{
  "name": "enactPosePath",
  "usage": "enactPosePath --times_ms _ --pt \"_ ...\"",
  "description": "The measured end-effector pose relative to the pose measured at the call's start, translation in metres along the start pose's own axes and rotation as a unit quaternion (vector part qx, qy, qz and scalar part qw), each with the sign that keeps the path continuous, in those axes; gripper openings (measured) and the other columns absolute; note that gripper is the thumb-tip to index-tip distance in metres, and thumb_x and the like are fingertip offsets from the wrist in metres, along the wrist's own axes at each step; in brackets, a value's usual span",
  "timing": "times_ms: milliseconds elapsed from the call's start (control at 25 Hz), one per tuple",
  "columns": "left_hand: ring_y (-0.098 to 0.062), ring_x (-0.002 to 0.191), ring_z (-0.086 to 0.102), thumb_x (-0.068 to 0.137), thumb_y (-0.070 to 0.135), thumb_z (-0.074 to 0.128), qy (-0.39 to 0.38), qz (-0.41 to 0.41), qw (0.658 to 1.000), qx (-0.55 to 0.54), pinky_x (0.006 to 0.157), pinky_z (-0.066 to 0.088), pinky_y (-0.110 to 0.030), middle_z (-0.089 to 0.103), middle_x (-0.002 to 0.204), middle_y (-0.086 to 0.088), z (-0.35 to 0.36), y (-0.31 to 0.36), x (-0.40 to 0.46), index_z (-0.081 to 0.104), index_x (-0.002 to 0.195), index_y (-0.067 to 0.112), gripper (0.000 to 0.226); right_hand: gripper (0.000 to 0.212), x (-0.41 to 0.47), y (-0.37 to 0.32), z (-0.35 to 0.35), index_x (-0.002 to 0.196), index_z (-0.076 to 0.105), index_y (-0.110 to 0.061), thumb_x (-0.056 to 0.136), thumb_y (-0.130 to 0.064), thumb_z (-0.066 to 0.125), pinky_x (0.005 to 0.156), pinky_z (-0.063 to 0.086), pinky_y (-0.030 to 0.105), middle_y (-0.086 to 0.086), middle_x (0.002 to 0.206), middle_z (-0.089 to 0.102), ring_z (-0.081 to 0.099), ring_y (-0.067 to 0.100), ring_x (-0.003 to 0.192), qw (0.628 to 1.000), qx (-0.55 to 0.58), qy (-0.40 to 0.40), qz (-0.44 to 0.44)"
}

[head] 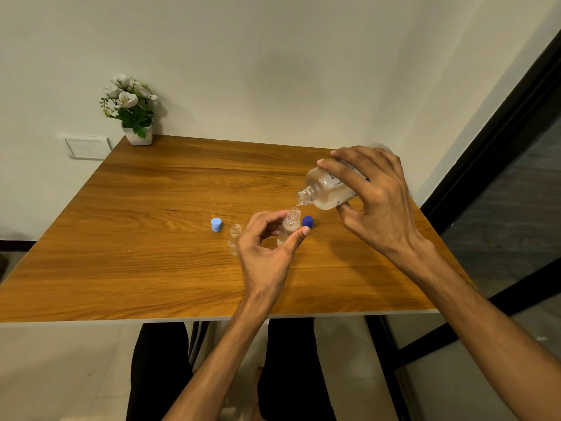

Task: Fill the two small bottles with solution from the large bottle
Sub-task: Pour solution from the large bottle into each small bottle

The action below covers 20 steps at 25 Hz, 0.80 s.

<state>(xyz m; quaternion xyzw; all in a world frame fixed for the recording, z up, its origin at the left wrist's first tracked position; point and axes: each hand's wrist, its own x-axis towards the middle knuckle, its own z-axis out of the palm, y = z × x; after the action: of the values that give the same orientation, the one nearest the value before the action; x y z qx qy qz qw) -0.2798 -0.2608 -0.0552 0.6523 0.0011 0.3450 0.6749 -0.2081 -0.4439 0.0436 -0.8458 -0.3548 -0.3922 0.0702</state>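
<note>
Head view: the right hand (375, 205) grips the large bottle (329, 186), tilted neck-down, its mouth just above the small bottle (288, 227) pinched between thumb and fingers of the left hand (267, 247). A second small bottle (234, 238) stands open just left of that hand. A dark blue cap (307, 222) lies between the hands; a light blue cap (216, 224) lies farther left.

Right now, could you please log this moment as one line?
stage: pouring | right hand: tilts large bottle | left hand: steadies small bottle | second small bottle: open, unfilled
</note>
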Motion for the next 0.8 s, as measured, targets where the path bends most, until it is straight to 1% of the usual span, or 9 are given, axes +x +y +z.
enactPosePath --times_ms 160,440,640,800 --pt "-0.019 0.094 0.071 0.072 0.013 0.095 -0.001 0.001 1.0 -0.003 0.078 0.057 -0.025 0.074 0.103 -0.003 -0.0002 0.0006 -0.0001 0.076 0.105 0.017 0.038 0.068 -0.0002 -0.0005 -0.0004 0.142 0.065 -0.016 0.076 -0.01 0.081 0.114 0.036 0.05 0.011 0.142 0.065 0.058 0.034 0.134 1.0 0.0 0.002 -0.002" --pt "-0.015 0.094 0.071 0.072 0.011 0.095 -0.002 0.002 1.0 -0.003 0.078 0.055 -0.021 0.074 0.103 -0.003 0.0002 -0.0004 -0.0009 0.076 0.105 0.016 0.039 0.068 -0.0013 0.0005 -0.0001 0.142 0.065 -0.016 0.076 -0.01 0.082 0.114 0.036 0.05 0.011 0.142 0.065 0.057 0.034 0.135 1.0 0.002 0.002 -0.003" --pt "-0.014 0.092 0.07 0.071 0.011 0.095 -0.001 0.006 1.0 -0.003 0.077 0.056 -0.024 0.074 0.102 -0.003 0.0011 0.0006 -0.0011 0.076 0.104 0.018 0.039 0.07 -0.004 0.0 0.0022 0.142 0.065 -0.015 0.075 -0.01 0.084 0.114 0.036 0.05 0.012 0.142 0.065 0.057 0.035 0.135 1.0 0.005 0.002 -0.001" --pt "-0.014 0.092 0.07 0.071 0.01 0.095 -0.002 0.005 1.0 -0.006 0.077 0.057 -0.027 0.073 0.1 0.0 0.002 -0.0002 -0.0013 0.075 0.103 0.022 0.039 0.069 -0.0069 -0.0013 0.0029 0.142 0.065 -0.015 0.075 -0.009 0.081 0.115 0.035 0.049 0.011 0.143 0.065 0.057 0.034 0.136 1.0 0.01 -0.007 -0.006"
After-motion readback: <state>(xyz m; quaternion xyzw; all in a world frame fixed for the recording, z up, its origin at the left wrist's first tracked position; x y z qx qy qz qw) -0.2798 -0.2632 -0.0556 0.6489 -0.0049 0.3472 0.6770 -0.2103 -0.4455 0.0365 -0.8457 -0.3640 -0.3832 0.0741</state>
